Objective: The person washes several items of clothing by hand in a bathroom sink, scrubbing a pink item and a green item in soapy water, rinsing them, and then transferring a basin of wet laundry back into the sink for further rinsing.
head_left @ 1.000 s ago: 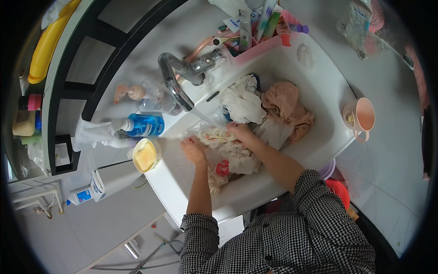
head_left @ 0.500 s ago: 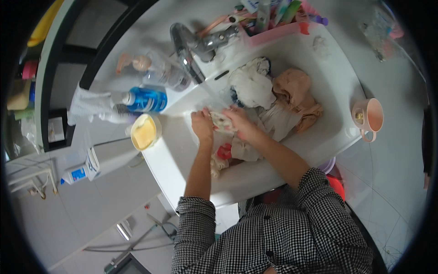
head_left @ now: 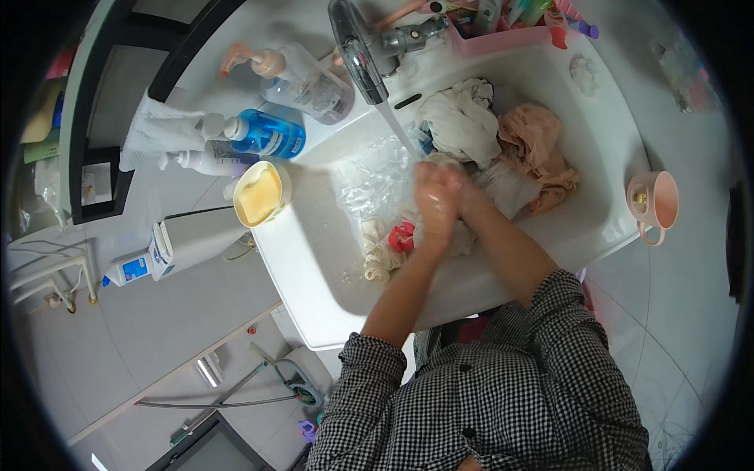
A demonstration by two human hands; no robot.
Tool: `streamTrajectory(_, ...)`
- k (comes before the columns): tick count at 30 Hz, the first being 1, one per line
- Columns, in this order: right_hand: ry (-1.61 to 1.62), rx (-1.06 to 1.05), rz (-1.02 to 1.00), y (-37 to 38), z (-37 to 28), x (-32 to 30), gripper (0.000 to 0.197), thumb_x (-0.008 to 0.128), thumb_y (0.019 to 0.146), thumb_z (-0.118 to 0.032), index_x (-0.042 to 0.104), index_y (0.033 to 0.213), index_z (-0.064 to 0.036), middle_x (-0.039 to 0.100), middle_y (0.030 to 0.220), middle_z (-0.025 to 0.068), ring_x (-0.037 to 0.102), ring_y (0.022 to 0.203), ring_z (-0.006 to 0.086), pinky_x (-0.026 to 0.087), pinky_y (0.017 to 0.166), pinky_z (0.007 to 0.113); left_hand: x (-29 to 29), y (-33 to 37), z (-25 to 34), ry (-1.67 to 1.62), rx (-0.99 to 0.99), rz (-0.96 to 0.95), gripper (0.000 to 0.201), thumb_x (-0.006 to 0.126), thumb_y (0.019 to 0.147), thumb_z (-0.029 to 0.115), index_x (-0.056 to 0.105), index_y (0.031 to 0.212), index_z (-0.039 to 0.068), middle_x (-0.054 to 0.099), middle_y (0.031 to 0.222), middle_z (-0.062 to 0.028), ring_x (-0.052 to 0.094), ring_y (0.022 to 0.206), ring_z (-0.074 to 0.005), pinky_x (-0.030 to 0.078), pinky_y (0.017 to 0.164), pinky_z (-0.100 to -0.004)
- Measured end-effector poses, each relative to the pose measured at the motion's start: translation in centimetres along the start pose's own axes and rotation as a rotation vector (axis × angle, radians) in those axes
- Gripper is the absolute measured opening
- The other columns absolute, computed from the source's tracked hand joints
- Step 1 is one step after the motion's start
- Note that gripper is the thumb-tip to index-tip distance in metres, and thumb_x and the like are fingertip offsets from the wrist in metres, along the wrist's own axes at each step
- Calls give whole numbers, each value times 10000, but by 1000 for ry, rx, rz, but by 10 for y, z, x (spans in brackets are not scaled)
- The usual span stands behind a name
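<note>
Over the white sink (head_left: 314,275), my left hand (head_left: 436,200) and my right hand (head_left: 470,196) are pressed together, fingers closed. A small off-white cloth (head_left: 446,159) is bunched in them, mostly hidden by the fingers. Beside and beyond them lie a wet white garment (head_left: 463,125) and a crumpled peach garment (head_left: 538,149). A twisted cream strip of cloth (head_left: 377,255) and a red piece (head_left: 401,236) rest left of my wrists. From the chrome faucet (head_left: 361,63) a stream of water (head_left: 398,127) falls just left of the garments and splashes in the basin.
A clear pump bottle (head_left: 314,90), a blue bottle (head_left: 267,135) and a soap dish (head_left: 263,194) with yellow soap line the left rim. Toiletries fill a pink basket (head_left: 503,38) at the back. A pink mug (head_left: 653,204) stands to the right.
Both hands, with the cloth, have moved right and slightly nearer to the garments, and have come together. The water now splashes openly on the basin's left side. The view has shifted slightly.
</note>
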State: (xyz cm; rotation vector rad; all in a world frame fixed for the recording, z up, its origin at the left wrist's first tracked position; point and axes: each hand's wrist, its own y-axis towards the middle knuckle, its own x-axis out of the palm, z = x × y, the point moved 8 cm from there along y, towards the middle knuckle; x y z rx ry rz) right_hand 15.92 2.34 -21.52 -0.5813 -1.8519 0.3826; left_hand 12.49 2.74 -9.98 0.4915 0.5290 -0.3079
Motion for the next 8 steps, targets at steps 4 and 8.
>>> streamTrajectory(4, 79, 89, 150, -6, -6, 4, 226, 577, 777, -265, 560, 866, -58, 527, 718, 39, 533, 648, 143, 441, 550, 287, -63, 26, -96, 296, -361, -121, 244, 565, 786, 205, 577, 811, -37, 519, 845, -161, 524, 754, -291, 421, 694, -390)
streamTrajectory(8, -574, -130, 225, 0, -31, -14, 280, 601, 740, -312, 551, 832, -52, 454, 674, 18, 399, 551, 88, 335, 488, 249, -110, -2, -83, 452, -37, -398, 278, 630, 738, 246, 593, 869, 4, 522, 945, -183, 520, 877, -318, 433, 787, -384)
